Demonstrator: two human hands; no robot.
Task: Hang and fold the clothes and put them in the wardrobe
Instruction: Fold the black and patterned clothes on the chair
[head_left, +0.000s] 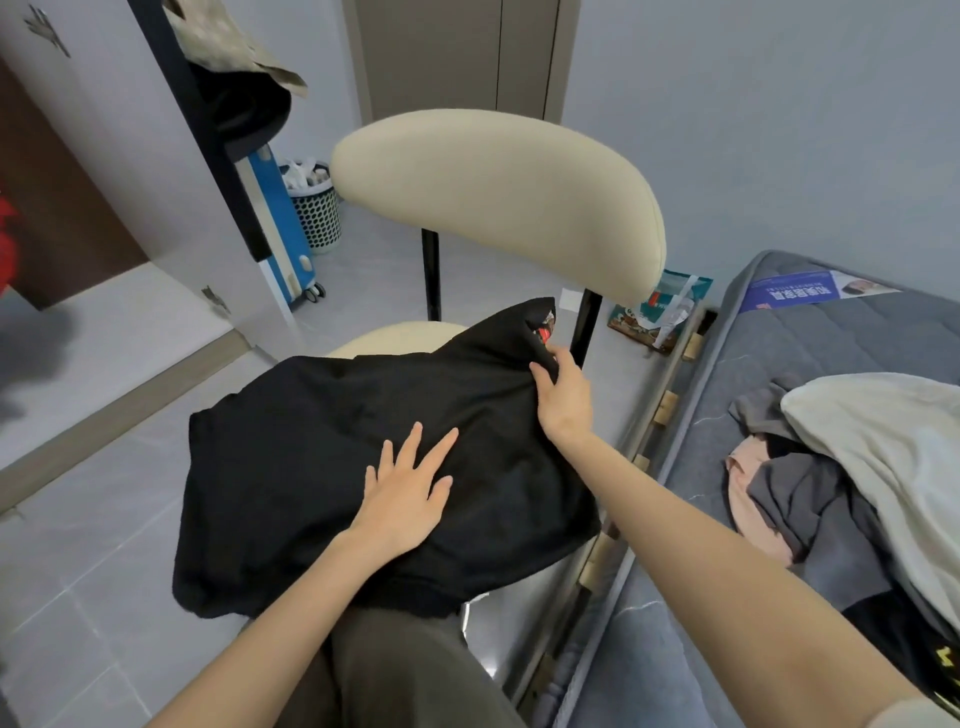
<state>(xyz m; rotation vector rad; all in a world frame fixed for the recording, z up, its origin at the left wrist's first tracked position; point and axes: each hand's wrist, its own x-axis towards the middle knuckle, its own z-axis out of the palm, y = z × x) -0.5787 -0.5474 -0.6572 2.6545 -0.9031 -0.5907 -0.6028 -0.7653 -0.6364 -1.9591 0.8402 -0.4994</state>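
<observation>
Black fabric bunches in the curled fingers (546, 378) of the right hand (563, 397), pinching a far edge of the black cloth garment (311, 441), likely to draw it taut; the left hand (410, 488) lies flat on its middle, fingers straight and spread, seemingly pinning it for a fold. It drapes over the seat of the cream padded chair (498, 192); more heaped clothes (810, 488) wait right of the chair.

Soft, even indoor light with a cool grey cast and faint shadows. Wide-angle distortion bows the bed (810, 338) edge and stretches the corners. The black garment (322, 467) shows little fold detail; the left border blurs dark.
</observation>
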